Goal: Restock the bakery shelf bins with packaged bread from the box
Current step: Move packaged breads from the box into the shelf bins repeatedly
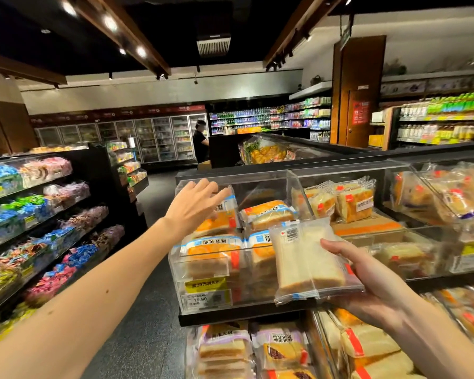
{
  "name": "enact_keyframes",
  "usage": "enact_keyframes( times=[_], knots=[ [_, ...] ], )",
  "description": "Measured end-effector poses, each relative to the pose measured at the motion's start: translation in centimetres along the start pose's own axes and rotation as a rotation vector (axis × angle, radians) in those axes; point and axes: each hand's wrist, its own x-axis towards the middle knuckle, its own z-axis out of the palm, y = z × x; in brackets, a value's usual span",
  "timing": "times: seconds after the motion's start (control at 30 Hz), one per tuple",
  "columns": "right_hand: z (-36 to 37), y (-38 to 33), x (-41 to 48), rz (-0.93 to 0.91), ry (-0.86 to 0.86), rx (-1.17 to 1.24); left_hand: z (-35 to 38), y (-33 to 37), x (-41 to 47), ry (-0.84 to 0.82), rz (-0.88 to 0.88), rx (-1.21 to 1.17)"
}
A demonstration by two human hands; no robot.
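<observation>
Left grip: wide, fingers straight and spread, holding nothing. It reaches out to the upper front edge of the clear bin. Contact with the acrylic: cannot tell.

Right grip: holding one bread packet, palm under it, thumb on its right edge. White slices, barcode sticker near the top. The packet sits in the air near me, just in front of the bin's right half, covering part of the front wall.

Bin contents: orange-labelled loaves, stacked to about half height, one upright at the far left by my left fingertips. Yellow price tag on the bin front, low left.

Around:
- Right: neighbouring bin with red-tagged packs.
- Below, near: lower shelf of purple-labelled packs.
- Left, across the aisle: sweet shelves.
- Far: person in black by the chillers.
</observation>
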Motion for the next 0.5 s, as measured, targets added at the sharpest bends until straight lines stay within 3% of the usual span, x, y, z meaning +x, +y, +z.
enact_keyframes(
  times=[0.03,0.1,0.17,0.23,0.43,0.5],
  knots=[
    [-0.1,0.0,0.0,-0.003,0.006,-0.002,0.5,0.2,0.0,0.057,0.037,0.049],
    [-0.2,-0.1,-0.1,-0.003,0.02,-0.005,1.4,0.6,0.2,-0.041,0.023,-0.077],
    [-0.1,-0.3,-0.1,-0.003,0.027,-0.008,2.0,1.0,0.2,-0.248,-0.094,-0.328],
    [0.1,-0.3,-0.1,0.004,0.023,-0.02,2.3,0.9,0.3,-0.321,-0.135,-0.475],
    [0.9,-0.3,-0.2,-0.011,-0.023,-0.03,3.1,-0.2,0.6,-0.372,-0.054,-0.218],
    [1.2,-0.2,-0.2,-0.006,-0.04,-0.021,2.7,0.1,0.3,-0.367,-0.085,-0.302]
  ],
)
